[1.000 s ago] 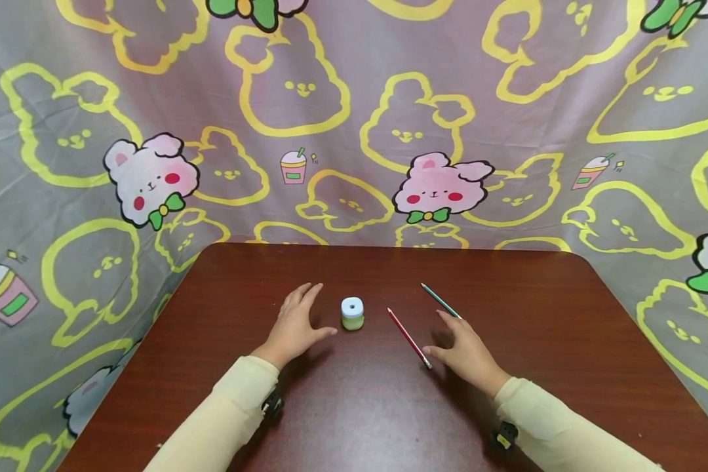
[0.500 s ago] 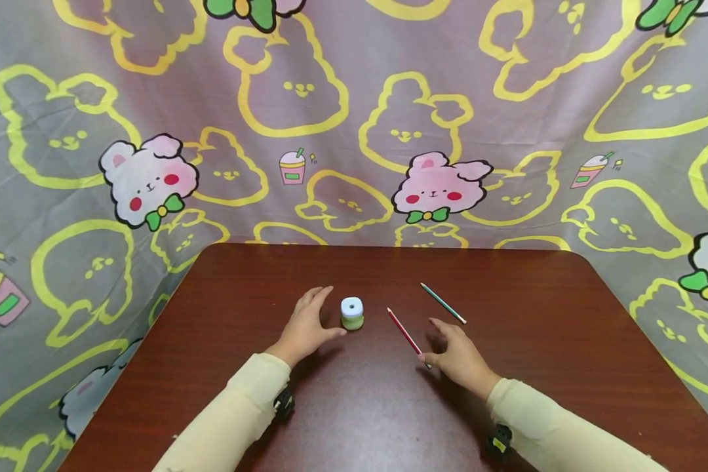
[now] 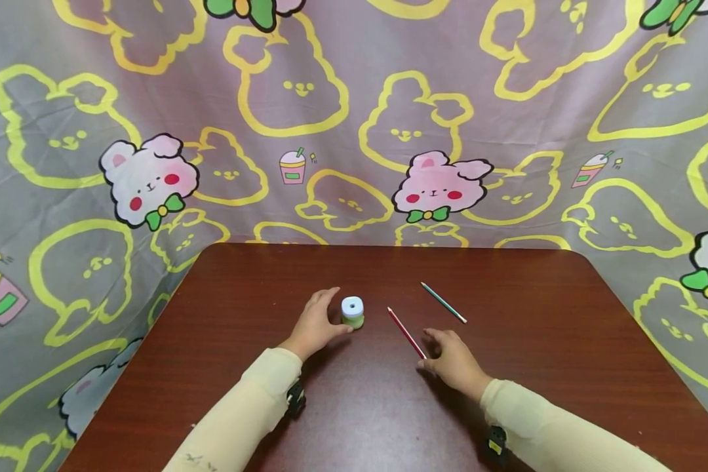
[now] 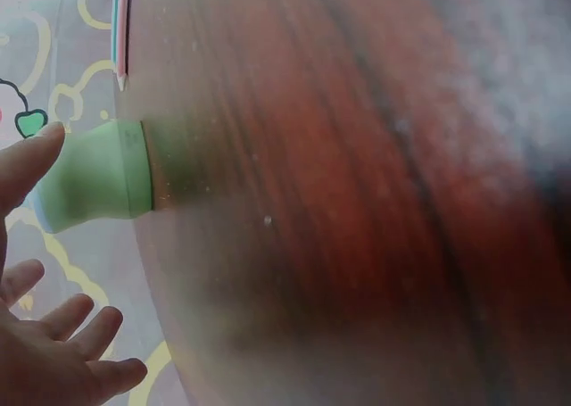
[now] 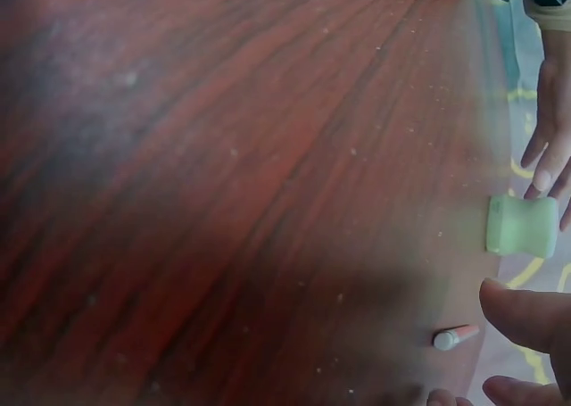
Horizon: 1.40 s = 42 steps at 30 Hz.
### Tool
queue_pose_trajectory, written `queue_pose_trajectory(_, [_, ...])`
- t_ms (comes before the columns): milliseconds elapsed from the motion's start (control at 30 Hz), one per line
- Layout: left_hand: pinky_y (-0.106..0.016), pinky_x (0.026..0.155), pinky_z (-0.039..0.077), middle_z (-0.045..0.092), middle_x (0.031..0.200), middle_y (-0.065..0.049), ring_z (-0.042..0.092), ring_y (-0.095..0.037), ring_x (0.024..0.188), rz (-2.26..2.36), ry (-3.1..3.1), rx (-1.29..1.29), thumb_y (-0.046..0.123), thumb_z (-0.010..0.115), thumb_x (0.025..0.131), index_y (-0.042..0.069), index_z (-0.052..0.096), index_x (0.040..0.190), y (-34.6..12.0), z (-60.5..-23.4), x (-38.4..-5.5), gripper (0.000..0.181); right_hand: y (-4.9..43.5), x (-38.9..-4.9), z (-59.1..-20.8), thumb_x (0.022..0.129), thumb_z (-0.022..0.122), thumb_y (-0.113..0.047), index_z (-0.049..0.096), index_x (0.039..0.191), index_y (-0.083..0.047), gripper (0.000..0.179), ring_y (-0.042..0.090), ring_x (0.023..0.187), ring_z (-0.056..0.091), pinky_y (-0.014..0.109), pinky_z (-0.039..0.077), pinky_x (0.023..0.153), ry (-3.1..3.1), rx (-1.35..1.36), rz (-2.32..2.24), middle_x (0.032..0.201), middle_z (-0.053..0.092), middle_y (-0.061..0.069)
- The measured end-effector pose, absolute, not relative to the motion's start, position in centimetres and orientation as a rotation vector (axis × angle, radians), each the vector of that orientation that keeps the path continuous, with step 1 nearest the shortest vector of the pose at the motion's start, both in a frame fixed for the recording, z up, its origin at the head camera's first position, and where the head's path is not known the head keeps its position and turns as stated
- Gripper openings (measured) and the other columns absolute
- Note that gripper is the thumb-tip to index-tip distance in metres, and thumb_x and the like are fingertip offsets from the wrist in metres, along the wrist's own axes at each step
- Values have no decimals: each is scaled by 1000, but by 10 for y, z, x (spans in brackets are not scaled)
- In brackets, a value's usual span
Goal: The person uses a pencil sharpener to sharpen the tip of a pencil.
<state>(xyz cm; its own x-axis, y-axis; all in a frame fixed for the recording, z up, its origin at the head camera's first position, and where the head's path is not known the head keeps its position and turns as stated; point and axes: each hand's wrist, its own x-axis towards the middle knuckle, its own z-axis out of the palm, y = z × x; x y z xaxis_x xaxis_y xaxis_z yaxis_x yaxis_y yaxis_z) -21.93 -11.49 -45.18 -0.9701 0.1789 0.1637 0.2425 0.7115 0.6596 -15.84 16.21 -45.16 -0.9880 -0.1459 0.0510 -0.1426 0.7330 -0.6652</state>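
A small pencil sharpener [image 3: 352, 314], green below with a pale blue top and a round hole, stands upright on the table. My left hand [image 3: 313, 326] is just left of it, thumb and fingers spread apart on either side; in the left wrist view, the thumb overlaps the green body [image 4: 103, 178]. A red pencil [image 3: 404, 332] lies right of the sharpener, its point facing away from me. My right hand [image 3: 459, 362] hovers at its near end, thumb and fingers parted. The pencil's white-tipped end [image 5: 455, 336] shows below the thumb in the right wrist view.
A teal pencil [image 3: 444, 303] lies farther back on the right, slanted like the red one. The brown wooden table [image 3: 259, 275] has rounded far corners, and a patterned curtain [image 3: 354, 151] hangs behind it and along both sides.
My left hand has moved right, up beside the sharpener. The right hand has shifted left and nearer, from beside the teal pencil to the red pencil's near end.
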Motion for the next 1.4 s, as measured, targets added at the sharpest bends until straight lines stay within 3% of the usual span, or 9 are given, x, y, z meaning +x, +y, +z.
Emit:
queue_pose_trajectory(467, [-49, 106, 37, 46, 139, -21, 42, -36, 131, -1156, -2850, -317, 19, 86, 71, 3, 45, 141, -109, -457, -224, 83, 156, -161, -458, 68, 83, -2, 65, 109, 9, 47, 33, 99, 62, 49, 46, 90, 2945, -274, -1130, 99, 71, 15])
queue_pose_trajectory(933, [-48, 101, 40, 56, 127, -19, 51, -34, 120, -1176, -2817, -338, 17, 87, 70, 0, 53, 131, -105, -459, -229, 72, 151, -165, -457, 68, 80, 0, 68, 97, 6, 32, 23, 77, 62, 43, 51, 74, 2982, -234, -1047, 80, 67, 6])
queue_pose_trajectory(1400, [-46, 91, 46, 63, 106, -16, 60, -32, 101, -1159, -2828, -385, 12, 86, 67, -1, 60, 117, -98, -458, -233, 57, 149, -167, -452, 72, 77, -2, 70, 90, 2, 20, 15, 66, 58, 34, 48, 63, 2968, -183, -983, 71, 64, 1])
